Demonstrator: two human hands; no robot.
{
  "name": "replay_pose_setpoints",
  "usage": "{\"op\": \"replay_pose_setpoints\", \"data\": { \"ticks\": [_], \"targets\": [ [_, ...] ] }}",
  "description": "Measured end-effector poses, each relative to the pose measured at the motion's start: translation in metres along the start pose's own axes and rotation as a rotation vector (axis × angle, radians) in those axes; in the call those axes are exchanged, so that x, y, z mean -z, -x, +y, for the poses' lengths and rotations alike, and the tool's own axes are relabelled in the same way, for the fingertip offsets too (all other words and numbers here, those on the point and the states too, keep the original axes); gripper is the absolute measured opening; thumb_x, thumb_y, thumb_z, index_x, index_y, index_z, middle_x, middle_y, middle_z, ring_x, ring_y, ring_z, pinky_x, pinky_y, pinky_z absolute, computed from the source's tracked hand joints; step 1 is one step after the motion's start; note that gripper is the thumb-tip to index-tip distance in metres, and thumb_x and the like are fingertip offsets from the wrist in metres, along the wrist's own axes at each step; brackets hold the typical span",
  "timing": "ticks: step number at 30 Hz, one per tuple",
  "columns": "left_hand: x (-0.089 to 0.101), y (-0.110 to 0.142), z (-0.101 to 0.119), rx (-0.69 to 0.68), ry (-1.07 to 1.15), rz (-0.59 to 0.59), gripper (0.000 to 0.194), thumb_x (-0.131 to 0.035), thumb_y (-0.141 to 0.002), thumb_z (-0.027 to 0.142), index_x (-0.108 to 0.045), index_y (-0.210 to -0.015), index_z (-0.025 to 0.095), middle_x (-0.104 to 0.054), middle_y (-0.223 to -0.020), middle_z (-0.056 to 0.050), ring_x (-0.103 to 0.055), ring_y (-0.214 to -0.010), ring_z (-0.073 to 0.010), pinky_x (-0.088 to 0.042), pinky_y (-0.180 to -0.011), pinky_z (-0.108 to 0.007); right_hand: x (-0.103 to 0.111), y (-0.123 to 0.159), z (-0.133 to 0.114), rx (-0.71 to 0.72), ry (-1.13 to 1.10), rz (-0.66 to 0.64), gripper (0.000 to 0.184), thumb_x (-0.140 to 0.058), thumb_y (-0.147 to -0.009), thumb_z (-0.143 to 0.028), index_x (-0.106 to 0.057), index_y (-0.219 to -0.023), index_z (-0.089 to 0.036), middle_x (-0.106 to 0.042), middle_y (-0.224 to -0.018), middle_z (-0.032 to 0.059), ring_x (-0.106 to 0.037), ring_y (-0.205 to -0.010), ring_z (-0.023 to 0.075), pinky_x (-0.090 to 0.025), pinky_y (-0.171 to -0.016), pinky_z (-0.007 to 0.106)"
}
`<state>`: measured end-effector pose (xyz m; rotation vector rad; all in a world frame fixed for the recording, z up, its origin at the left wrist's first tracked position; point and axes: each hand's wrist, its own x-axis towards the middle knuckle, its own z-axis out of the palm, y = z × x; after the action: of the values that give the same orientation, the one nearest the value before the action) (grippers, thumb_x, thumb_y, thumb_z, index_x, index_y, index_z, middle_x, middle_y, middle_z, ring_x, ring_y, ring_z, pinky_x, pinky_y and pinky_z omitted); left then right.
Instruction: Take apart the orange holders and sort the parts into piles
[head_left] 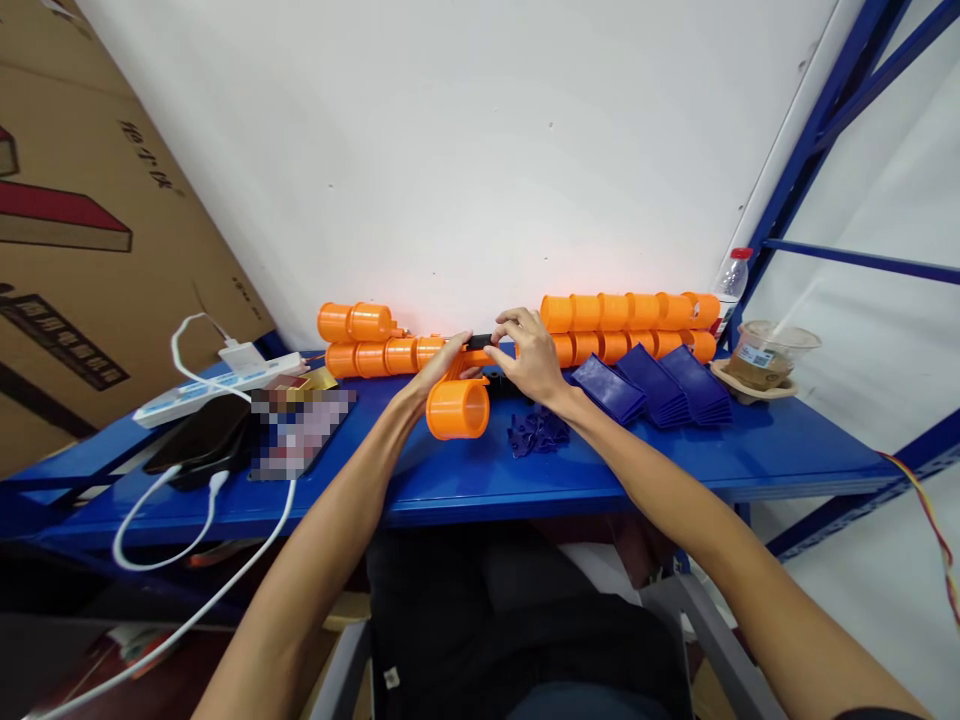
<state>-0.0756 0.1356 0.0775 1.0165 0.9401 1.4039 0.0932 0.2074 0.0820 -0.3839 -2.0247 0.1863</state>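
My left hand (pixel 442 365) is closed around the arm of an orange plastic cup-shaped part (pixel 457 408), whose round open end hangs toward me. A small black piece (pixel 478 343) sits at the top of this part, between my hands. The thumb and fingertips of my right hand (pixel 531 355) pinch at the right end of the black piece; the exact contact is hard to see. Below my right hand lies a pile of small dark blue plastic pieces (pixel 538 432). Stacks of flat blue plates (pixel 660 385) lie to its right.
Rows of orange cups (pixel 630 312) line the wall on the right, with more orange cups (pixel 360 340) on the left. A drink cup (pixel 769 355) and a bottle (pixel 731 280) stand at right. A power strip (pixel 225 385), phones and white cables (pixel 281 510) occupy the left of the blue shelf (pixel 487 490).
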Motion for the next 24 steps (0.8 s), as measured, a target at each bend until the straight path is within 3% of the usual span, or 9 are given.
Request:
{"op": "replay_pose_setpoints", "data": {
  "ticks": [4,8,10,12,14,16,20,24],
  "targets": [
    [-0.006,0.003,-0.002,-0.046,-0.149,-0.045,0.052,-0.067,-0.093,0.066,-0.058,-0.074,0.018,-0.042,-0.045,0.003,-0.037,-0.039,-0.0090,-0.036,-0.044,-0.022,-0.002,0.000,-0.002,-0.013,-0.067,0.021,0.014,-0.071,-0.087,-0.015,-0.060,-0.085,-0.024,-0.071,-0.100,0.0049,-0.060,-0.103,0.0245,-0.047,-0.098,0.040],
    [-0.007,0.003,-0.004,0.000,-0.152,-0.033,0.056,-0.064,-0.094,0.070,-0.056,-0.071,0.019,-0.040,-0.044,0.003,-0.036,-0.037,-0.0092,-0.034,-0.041,-0.022,0.005,-0.005,-0.011,-0.073,-0.124,0.039,0.013,-0.066,-0.088,-0.016,-0.058,-0.082,-0.024,-0.070,-0.091,0.0020,-0.059,-0.095,0.0216,-0.048,-0.091,0.036],
    [-0.004,0.001,-0.002,-0.008,-0.089,0.034,0.054,-0.062,-0.096,0.069,-0.059,-0.075,0.019,-0.042,-0.045,0.003,-0.039,-0.037,-0.0101,-0.035,-0.041,-0.023,0.015,-0.009,-0.013,-0.135,-0.102,0.079,0.010,-0.064,-0.088,-0.017,-0.060,-0.083,-0.024,-0.070,-0.093,0.0032,-0.059,-0.094,0.0208,-0.047,-0.088,0.034],
    [0.003,-0.002,0.003,-0.051,0.031,0.191,0.048,-0.060,-0.098,0.065,-0.063,-0.085,0.019,-0.052,-0.052,0.001,-0.051,-0.041,-0.0132,-0.044,-0.045,-0.024,0.027,-0.015,-0.010,-0.208,-0.053,0.086,0.008,-0.063,-0.087,-0.016,-0.062,-0.083,-0.022,-0.071,-0.095,0.0039,-0.059,-0.092,0.0200,-0.046,-0.085,0.033],
    [0.011,-0.004,0.009,-0.094,0.147,0.353,0.044,-0.058,-0.101,0.063,-0.064,-0.097,0.019,-0.065,-0.065,-0.002,-0.065,-0.052,-0.0175,-0.053,-0.052,-0.027,0.037,-0.020,-0.004,-0.267,-0.017,-0.018,0.008,-0.066,-0.082,-0.013,-0.064,-0.080,-0.021,-0.072,-0.090,0.0033,-0.060,-0.087,0.0188,-0.045,-0.081,0.031],
    [0.019,-0.005,0.014,-0.127,0.214,0.436,0.044,-0.055,-0.102,0.062,-0.063,-0.103,0.019,-0.070,-0.073,-0.004,-0.070,-0.060,-0.0200,-0.057,-0.055,-0.029,0.041,-0.022,0.003,-0.288,-0.007,-0.202,0.010,-0.068,-0.078,-0.009,-0.067,-0.076,-0.019,-0.073,-0.085,0.0026,-0.061,-0.084,0.0173,-0.044,-0.079,0.029],
    [0.025,-0.003,0.020,-0.190,0.262,0.455,0.044,-0.061,-0.099,0.063,-0.063,-0.105,0.020,-0.069,-0.070,-0.003,-0.070,-0.059,-0.0195,-0.059,-0.058,-0.029,0.036,-0.017,0.008,-0.256,0.034,-0.525,0.010,-0.072,-0.075,-0.006,-0.073,-0.074,-0.016,-0.076,-0.083,0.0033,-0.064,-0.082,0.0159,-0.043,-0.075,0.026],
    [0.021,-0.001,0.021,-0.169,0.266,0.457,0.043,-0.057,-0.102,0.062,-0.061,-0.104,0.019,-0.069,-0.071,-0.002,-0.069,-0.057,-0.0182,-0.058,-0.056,-0.028,0.027,-0.011,0.003,-0.219,0.115,-0.679,0.010,-0.073,-0.075,-0.007,-0.077,-0.073,-0.016,-0.077,-0.081,0.0035,-0.065,-0.077,0.0149,-0.042,-0.071,0.025]
  ]
}}
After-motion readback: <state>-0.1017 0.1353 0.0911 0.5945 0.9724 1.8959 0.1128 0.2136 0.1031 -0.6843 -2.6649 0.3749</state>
